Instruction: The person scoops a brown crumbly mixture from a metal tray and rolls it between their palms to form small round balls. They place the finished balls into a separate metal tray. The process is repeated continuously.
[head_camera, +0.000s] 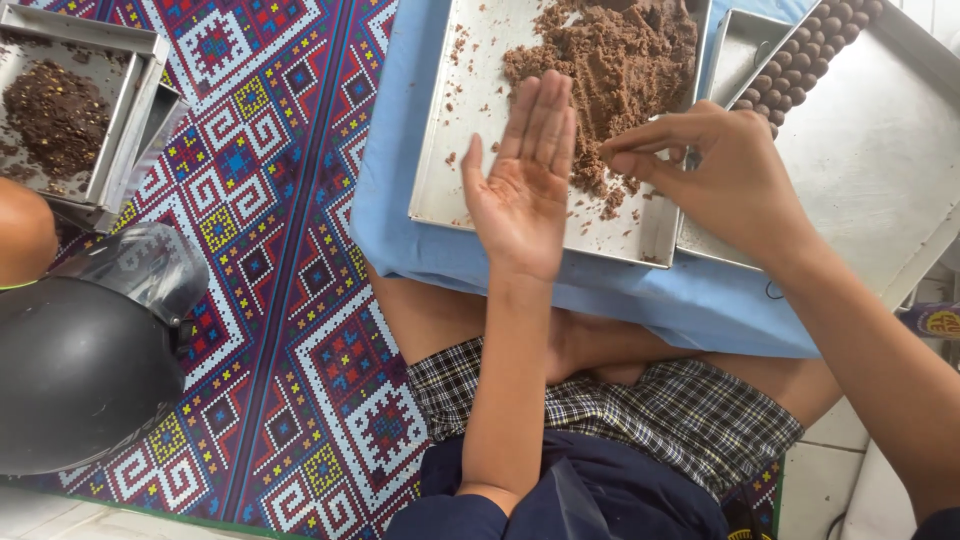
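Brown dough (612, 60) under right hand (722, 175) fingertips

The person wears checked shorts (610, 405) in black, white and grey, and a dark navy top (590, 495) with short sleeves; both forearms, the left hand (525, 190) and right hand (725, 175) are bare.

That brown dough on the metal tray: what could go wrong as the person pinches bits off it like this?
1. The brown dough is crumbly; the right hand pinches near the metal tray edge, so bits could fall onto the blue cloth.
2. The left hand is held open and flat, so a piece might roll off.
3. The rolled balls lie close by; a reaching arm might knock them.
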